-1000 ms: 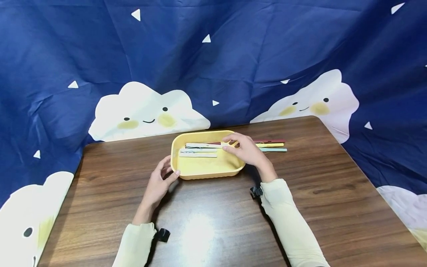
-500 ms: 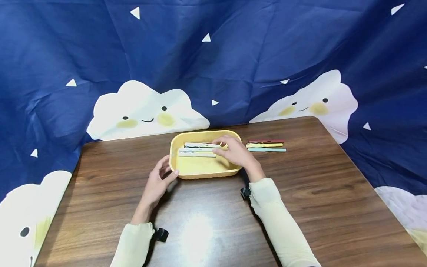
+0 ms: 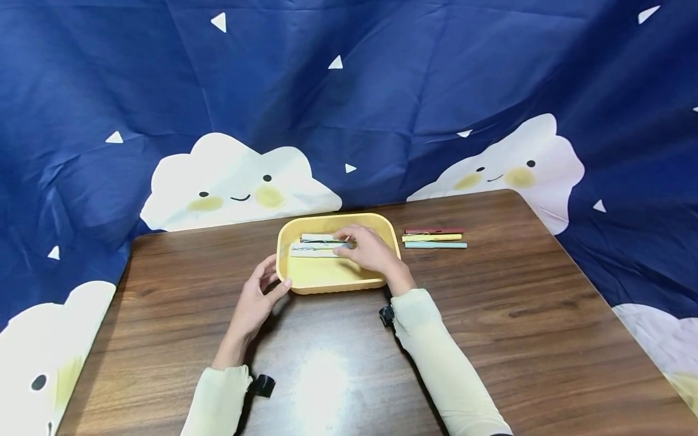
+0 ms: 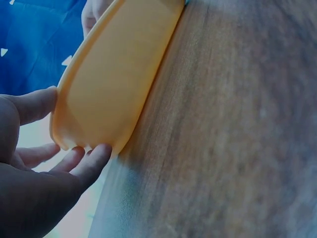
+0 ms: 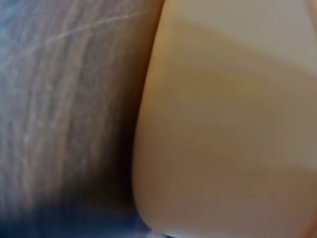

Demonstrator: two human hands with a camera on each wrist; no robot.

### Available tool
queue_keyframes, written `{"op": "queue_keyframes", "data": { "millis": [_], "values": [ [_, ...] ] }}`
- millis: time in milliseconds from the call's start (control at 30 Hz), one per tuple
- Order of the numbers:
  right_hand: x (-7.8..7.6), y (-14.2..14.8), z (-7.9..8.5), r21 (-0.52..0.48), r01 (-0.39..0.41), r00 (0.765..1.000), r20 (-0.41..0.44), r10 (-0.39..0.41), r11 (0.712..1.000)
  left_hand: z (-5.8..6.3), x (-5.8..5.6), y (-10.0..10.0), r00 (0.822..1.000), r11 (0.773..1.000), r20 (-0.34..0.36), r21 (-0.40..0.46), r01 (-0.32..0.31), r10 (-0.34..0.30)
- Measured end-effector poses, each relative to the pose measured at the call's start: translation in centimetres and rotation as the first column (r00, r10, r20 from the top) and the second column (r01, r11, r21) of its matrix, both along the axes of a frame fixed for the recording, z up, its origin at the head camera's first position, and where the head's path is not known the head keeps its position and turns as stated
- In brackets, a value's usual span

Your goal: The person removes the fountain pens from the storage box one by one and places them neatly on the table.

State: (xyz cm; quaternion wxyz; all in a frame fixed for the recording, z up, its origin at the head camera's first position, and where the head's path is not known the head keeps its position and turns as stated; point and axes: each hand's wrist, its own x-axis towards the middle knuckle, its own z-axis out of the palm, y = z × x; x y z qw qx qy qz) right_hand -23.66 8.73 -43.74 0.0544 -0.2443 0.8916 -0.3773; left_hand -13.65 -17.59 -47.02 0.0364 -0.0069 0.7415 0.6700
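Note:
A yellow tray [image 3: 322, 275] stands near the table's back edge. My left hand [image 3: 255, 303] grips its left end; in the left wrist view the thumb [image 4: 39, 105] lies at the rim and the other fingertips touch the ribbed end wall. Inside the tray, several slim pens lie side by side, among them a white pen [image 3: 316, 238] at the back. My right hand [image 3: 373, 251] reaches in over their right ends, index finger and thumb apart, one on each side of the pens. The right wrist view holds only the tray's wall [image 5: 223, 129] and table, without the hand.
Right of the tray, a red pen [image 3: 436, 231], a yellow pen [image 3: 436, 238] and a light blue pen [image 3: 436, 245] lie parallel on the brown wooden table [image 3: 545, 315]. A blue cloth [image 3: 382, 79] with white clouds hangs behind the table.
My right hand has slid left along the pens inside the tray, uncovering the pens on the table. The pens and tray hold nearly the same place, and my left hand stays at the tray's end.

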Motion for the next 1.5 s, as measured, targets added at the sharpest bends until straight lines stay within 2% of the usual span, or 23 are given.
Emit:
{"op": "queue_keyframes", "data": {
  "millis": [433, 700, 1100, 1500],
  "values": [
    [-0.3, -0.9, -0.8, 0.037, -0.016, 1.000, 0.019, 0.015, 0.999, 0.0, 0.1, 0.0, 1.000, 1.000, -0.005, -0.006, 0.004, -0.004],
    [-0.7, -1.4, -1.1, 0.065, -0.044, 0.997, 0.070, 0.040, 0.997, -0.1, 0.1, 0.0, 1.000, 1.000, -0.015, -0.006, -0.001, 0.001],
    [-0.8, -2.1, -1.4, 0.147, -0.069, 0.997, 0.054, 0.062, 0.987, -0.1, 0.0, 0.0, 1.000, 1.000, -0.019, 0.005, 0.002, -0.002],
    [-0.6, -2.3, -1.5, 0.176, -0.104, 0.992, 0.086, 0.090, 0.979, -0.2, 0.0, 0.1, 1.000, 1.000, -0.014, -0.001, -0.005, 0.005]
  ]
}}
